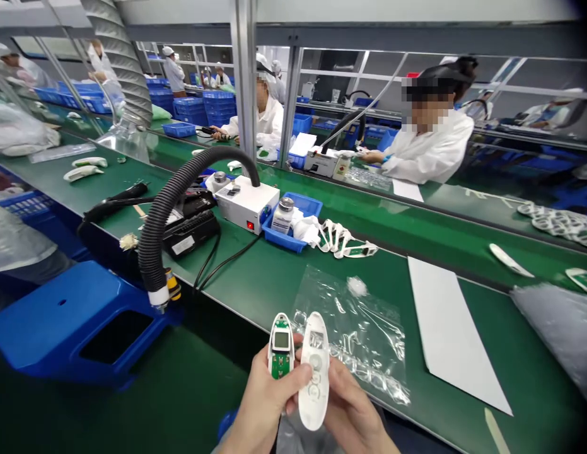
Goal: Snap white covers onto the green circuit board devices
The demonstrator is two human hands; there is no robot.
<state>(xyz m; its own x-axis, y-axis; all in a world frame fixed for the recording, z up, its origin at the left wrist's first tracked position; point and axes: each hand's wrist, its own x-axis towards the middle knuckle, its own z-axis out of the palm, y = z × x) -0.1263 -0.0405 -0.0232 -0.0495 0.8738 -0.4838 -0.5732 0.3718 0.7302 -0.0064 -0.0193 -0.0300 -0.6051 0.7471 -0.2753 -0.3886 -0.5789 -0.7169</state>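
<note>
Two halves of a small white handheld device are held side by side in front of the bench edge. My left hand [269, 391] is closed around the half with a green circuit board and a small grey screen [280, 343]. Its thumb reaches across onto the other half, a white oval cover [314, 372] whose hollow inner side faces me. My right hand [350, 403] grips that cover from its right edge. Just beyond lies a clear plastic bag [354, 328] with small clear parts along it.
A black hose [180, 195] arches from a white box [248, 205] on the left. Beside it stands a blue tray [293, 243] with a bottle [282, 215]. White paper [456, 328] lies right, a blue stool [75, 315] lower left. Co-workers sit across the line.
</note>
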